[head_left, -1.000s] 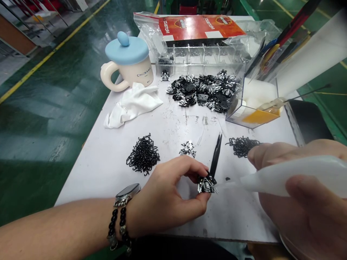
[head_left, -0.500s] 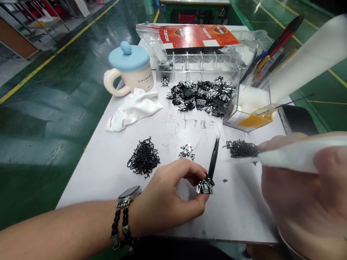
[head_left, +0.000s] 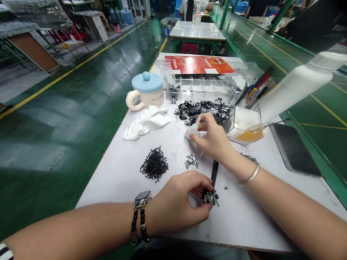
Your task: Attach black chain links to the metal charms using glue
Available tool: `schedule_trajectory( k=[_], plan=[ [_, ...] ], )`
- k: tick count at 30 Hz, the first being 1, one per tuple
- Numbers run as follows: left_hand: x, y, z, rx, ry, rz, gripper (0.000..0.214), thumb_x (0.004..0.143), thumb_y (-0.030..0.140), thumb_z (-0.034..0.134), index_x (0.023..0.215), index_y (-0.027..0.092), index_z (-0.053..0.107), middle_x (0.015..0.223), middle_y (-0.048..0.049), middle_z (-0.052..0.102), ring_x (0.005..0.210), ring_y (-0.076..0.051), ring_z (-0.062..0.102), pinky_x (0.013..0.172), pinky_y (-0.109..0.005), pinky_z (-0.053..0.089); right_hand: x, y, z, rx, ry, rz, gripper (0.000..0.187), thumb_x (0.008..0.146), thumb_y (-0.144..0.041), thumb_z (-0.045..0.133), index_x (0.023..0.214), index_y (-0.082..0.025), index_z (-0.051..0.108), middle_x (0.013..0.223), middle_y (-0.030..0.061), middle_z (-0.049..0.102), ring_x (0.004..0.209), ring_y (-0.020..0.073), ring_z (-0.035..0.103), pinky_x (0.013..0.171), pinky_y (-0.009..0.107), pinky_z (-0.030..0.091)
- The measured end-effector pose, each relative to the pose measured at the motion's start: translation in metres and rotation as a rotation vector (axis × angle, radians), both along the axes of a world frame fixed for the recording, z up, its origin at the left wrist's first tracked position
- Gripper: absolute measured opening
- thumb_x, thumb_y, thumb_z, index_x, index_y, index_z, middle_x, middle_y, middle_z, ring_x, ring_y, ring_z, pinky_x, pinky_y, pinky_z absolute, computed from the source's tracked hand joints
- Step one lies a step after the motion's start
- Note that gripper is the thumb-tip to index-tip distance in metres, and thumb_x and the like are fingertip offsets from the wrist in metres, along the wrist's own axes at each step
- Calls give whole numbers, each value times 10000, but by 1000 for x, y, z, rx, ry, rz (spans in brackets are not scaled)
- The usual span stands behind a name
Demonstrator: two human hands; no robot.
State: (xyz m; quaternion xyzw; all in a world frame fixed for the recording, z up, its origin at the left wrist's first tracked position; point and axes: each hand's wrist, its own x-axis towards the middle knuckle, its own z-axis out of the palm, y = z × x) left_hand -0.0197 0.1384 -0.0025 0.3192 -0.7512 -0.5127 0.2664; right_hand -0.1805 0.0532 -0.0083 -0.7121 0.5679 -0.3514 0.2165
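Over the near side of the bench [head_left: 238, 227], your left hand [head_left: 177, 202] pinches a small black-and-silver part [head_left: 210, 198] between thumb and fingers. Farther out, your right hand [head_left: 211, 139], partly closed, has thumb and fingers about a white bottle [head_left: 192, 131], just before the heap of parts [head_left: 187, 108]; clear tray [head_left: 199, 86] behind.

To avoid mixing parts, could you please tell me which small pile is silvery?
The middle pile, beyond the left hand; the left pile is black, and the right pile, partly hidden by the right forearm, is dark.

Shiny metallic part [head_left: 210, 198], wrinkled cloth [head_left: 148, 122], glossy floor [head_left: 108, 94]
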Motion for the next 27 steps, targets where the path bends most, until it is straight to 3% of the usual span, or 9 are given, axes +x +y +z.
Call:
schedule_trajectory(
  k=[2, 5, 11, 13, 17, 22, 27],
  plan=[
    [1, -1, -1, -5, 17, -16, 245, 668, 67, 621, 908, 120, 623, 1003, -100, 672, 787, -144, 651, 710, -255, 577, 3, -2, -5, 9, 40, 40, 343, 723, -133, 570, 998, -211, 381, 809, 18, 619, 652, 157, 572, 618, 304, 428],
    [2, -2, -2, -9, 36, -48, 262, 670, 68, 618, 927, 118, 627, 995, -104, 670, 813, -153, 647, 722, -262, 577, -5, 11, -3, -32, 105, 54, 342, 728, -154, 587, 1012, -192, 400, 944, 85, 595, 824, 216, 573, 716, 363, 435],
    [5, -3, -4, -34, 24, -121, 244, 685, 91, 614, 927, 123, 630, 961, -102, 677, 821, -171, 643, 744, -286, 563, -29, 57, 4, 21, 323, 263, 69, 798, -186, 620, 830, -238, 588, 892, 34, 590, 862, 219, 500, 774, 397, 374],
    [5, -4, -4, -59, 11, -140, 227, 694, 96, 606, 920, 119, 629, 919, -95, 679, 827, -179, 638, 764, -299, 556, -29, 64, 0, 56, 365, 256, 42, 810, -227, 627, 842, -236, 601, 917, 44, 589, 856, 221, 489, 758, 399, 379],
    [5, -6, -4, -104, -13, -139, 224, 696, 75, 588, 912, 120, 624, 878, -81, 681, 811, -174, 623, 755, -293, 543, -23, 64, -10, 54, 388, 203, 93, 806, -297, 639, 806, -213, 598, 884, 56, 585, 843, 236, 475, 733, 410, 371],
    [5, -8, -2, -127, -15, -141, 227, 690, 73, 595, 910, 126, 620, 885, -81, 688, 833, -181, 623, 781, -304, 532, -22, 64, -12, 7, 380, 225, 22, 811, -222, 618, 799, -204, 623, 818, 49, 614, 815, 221, 489, 723, 400, 346],
    [6, -9, -3, -103, -11, -131, 216, 699, 97, 604, 911, 128, 626, 897, -95, 693, 846, -192, 639, 791, -327, 545, -27, 63, -11, -63, 327, 260, 97, 824, -159, 578, 808, -200, 664, 754, 50, 644, 773, 217, 527, 687, 390, 338]
  ],
)
